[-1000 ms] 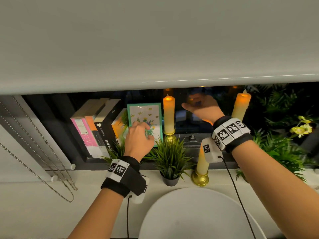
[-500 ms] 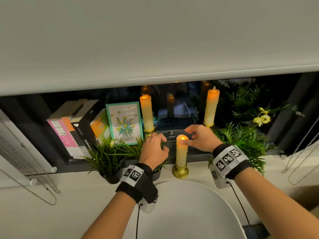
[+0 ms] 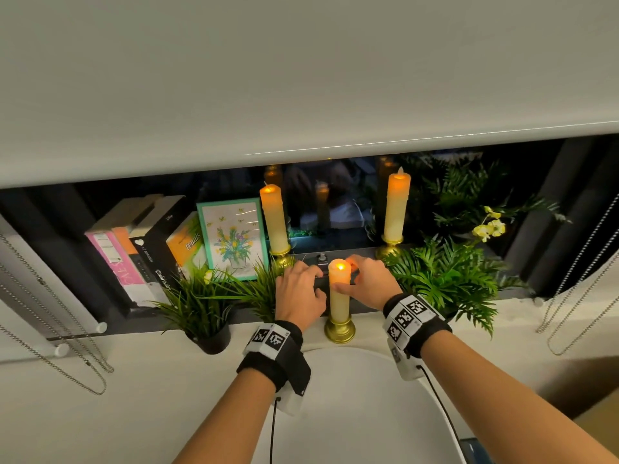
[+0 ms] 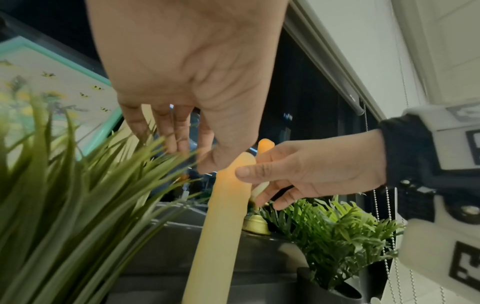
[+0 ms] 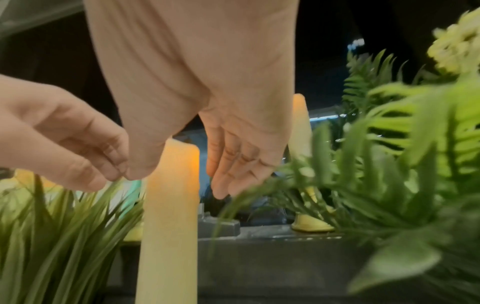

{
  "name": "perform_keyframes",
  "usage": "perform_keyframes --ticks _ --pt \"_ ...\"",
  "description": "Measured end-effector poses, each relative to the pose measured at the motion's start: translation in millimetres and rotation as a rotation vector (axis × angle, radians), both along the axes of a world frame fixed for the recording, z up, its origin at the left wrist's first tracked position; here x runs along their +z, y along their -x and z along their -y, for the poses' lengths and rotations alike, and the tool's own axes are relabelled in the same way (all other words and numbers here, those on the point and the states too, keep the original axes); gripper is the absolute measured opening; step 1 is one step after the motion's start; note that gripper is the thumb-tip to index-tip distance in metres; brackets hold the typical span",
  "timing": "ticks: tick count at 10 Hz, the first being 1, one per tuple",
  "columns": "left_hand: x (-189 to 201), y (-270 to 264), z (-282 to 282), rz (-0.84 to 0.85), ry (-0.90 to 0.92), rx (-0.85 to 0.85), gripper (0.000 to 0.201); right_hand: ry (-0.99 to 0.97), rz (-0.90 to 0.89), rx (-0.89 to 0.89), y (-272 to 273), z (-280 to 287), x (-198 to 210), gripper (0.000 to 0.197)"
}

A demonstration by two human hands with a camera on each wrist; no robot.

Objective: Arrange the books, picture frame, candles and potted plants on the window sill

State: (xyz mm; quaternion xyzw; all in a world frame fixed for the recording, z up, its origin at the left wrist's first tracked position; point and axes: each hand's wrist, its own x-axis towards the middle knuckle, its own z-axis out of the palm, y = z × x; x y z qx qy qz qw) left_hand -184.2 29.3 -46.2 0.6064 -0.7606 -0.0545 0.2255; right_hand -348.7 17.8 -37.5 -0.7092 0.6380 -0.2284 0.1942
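Note:
Several books [image 3: 144, 249] lean at the sill's left, with a teal picture frame [image 3: 232, 237] beside them. Two lit candles stand at the back, one left [image 3: 274, 219] and one right [image 3: 397, 205]. A third candle [image 3: 339, 296] stands in front on a gold base. My right hand [image 3: 348, 279] is at its top: the thumb [image 4: 244, 173] touches the wax and the fingers [image 5: 228, 164] curve behind. My left hand [image 3: 303, 279] hovers just left of it, fingers [image 4: 166, 131] loosely bent over a grass plant [image 3: 261, 289], holding nothing. Another grass pot [image 3: 201, 306] and a fern [image 3: 445, 279] flank them.
A white roller blind [image 3: 301, 78] hangs low over the dark window. Bead chains dangle at the left [image 3: 50, 329] and at the right [image 3: 576, 279]. A window handle [image 3: 321, 257] sits on the dark rail behind the candle. A white rounded seat back [image 3: 361, 413] is below my wrists.
A second ago my left hand was at the picture frame and my right reached back to the glass. Both have come to the front candle, and they have barely moved in the last half second.

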Motion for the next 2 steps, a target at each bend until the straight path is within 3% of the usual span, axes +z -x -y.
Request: perform_keyframes --ticks 1,2 --pt "4.7 -2.3 -5.8 -0.014 0.058 0.032 0.032 -0.009 0.044 -0.041 8.4 -10.7 5.2 0.063" --pt "8.1 -4.9 -13.7 -0.106 0.175 0.061 0.029 0.036 0.115 -0.108 23.8 -25.6 2.8 0.055"
